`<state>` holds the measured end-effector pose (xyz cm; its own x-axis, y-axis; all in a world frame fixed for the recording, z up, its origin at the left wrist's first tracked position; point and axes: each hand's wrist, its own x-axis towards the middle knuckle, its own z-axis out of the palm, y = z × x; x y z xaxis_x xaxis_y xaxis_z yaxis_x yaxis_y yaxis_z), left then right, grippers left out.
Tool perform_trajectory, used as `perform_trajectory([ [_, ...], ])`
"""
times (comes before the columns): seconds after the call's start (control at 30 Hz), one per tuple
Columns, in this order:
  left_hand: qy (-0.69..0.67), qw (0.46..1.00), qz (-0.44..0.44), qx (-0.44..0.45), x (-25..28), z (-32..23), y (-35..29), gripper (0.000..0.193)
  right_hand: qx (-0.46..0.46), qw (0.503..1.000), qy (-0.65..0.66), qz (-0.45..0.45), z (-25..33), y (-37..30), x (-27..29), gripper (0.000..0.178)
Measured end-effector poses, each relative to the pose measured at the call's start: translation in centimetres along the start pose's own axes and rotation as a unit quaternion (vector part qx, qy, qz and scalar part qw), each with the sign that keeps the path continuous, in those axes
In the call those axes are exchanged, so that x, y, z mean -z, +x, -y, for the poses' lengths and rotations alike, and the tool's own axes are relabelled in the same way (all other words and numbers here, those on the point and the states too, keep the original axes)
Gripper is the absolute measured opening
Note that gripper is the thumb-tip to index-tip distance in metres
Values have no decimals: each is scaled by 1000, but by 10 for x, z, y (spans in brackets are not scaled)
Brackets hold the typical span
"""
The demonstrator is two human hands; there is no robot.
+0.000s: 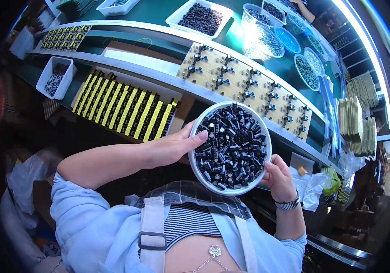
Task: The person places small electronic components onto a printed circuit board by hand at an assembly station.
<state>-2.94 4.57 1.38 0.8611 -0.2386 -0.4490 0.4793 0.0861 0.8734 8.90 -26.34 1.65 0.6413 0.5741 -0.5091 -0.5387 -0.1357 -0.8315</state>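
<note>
The left hand point(172, 148) and right hand point(277, 177), fingers clamped on opposite rims, hold a round white bowl point(197, 132) heaped with small black capacitors point(231, 145) above the lap, where any tilt risks spilling parts.

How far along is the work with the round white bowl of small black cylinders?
Done: the tan circuit panel on the bench already carries rows of dark parts. In hand: left hand and right hand grip the round white bowl of small black cylinders. Left: the bowl remains full.
</note>
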Motion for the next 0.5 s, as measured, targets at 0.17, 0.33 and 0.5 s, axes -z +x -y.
perform_trajectory([
  [0.17,-73,994,-25,-77,3,-29,-23,79,33,999,9,33,39,4,-22,18],
  [0.33,-116,964,-98,-217,31,-55,-28,67,75,995,-4,73,94,36,-60,21],
  [0.5,-198,914,-249,-250,91,-93,-31,49,151,980,-31,126,152,109,-112,28],
])
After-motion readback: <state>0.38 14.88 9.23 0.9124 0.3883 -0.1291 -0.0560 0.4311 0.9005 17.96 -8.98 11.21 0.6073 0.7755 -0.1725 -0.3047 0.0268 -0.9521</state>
